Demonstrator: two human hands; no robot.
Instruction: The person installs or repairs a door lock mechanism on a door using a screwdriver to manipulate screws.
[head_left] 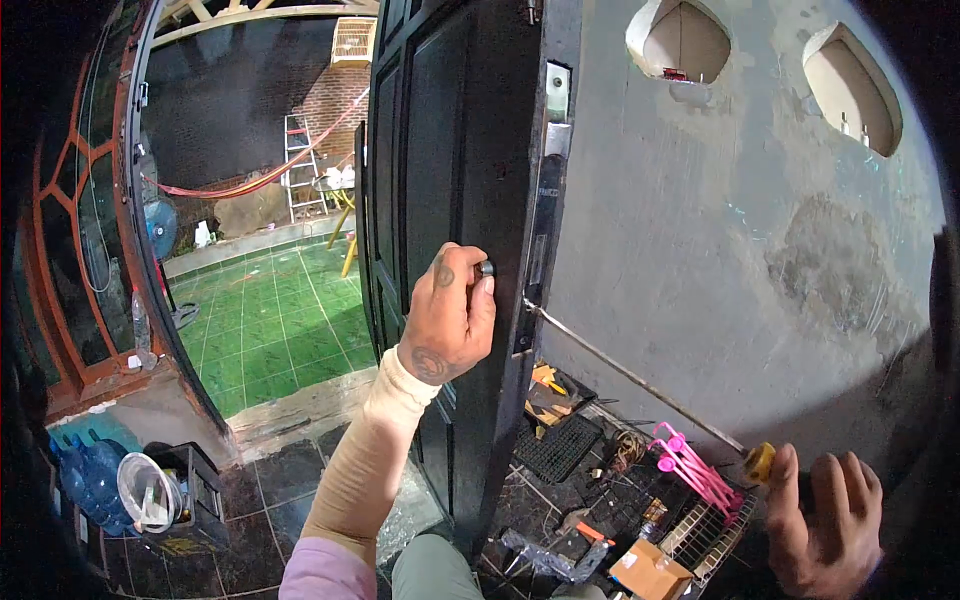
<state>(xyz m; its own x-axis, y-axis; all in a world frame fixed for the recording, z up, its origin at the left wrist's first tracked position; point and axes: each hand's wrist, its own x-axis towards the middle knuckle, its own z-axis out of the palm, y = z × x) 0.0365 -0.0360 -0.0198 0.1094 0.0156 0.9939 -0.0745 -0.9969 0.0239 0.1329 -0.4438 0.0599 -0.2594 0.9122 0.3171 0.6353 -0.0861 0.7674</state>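
A dark panelled door [435,150] stands ajar, its edge toward me, with a metal lock plate [557,95] near the top of that edge. My left hand [448,310] is at the door face, fingers closed round a small dark round knob [486,268]. A long screwdriver [640,380] slants from the door edge down to the right; its tip meets the edge below the lock's long faceplate. Its yellow handle [762,463] lies against the thumb side of my right hand [825,510], whose other fingers are raised and apart from it.
Below right, pink plastic pieces [695,468], a wire basket [705,540], a cardboard box [650,572] and a black mat [558,447] lie on dark tiles. Blue bottles [90,480] and a crate [200,490] stand lower left. A grey wall [680,230] is at right.
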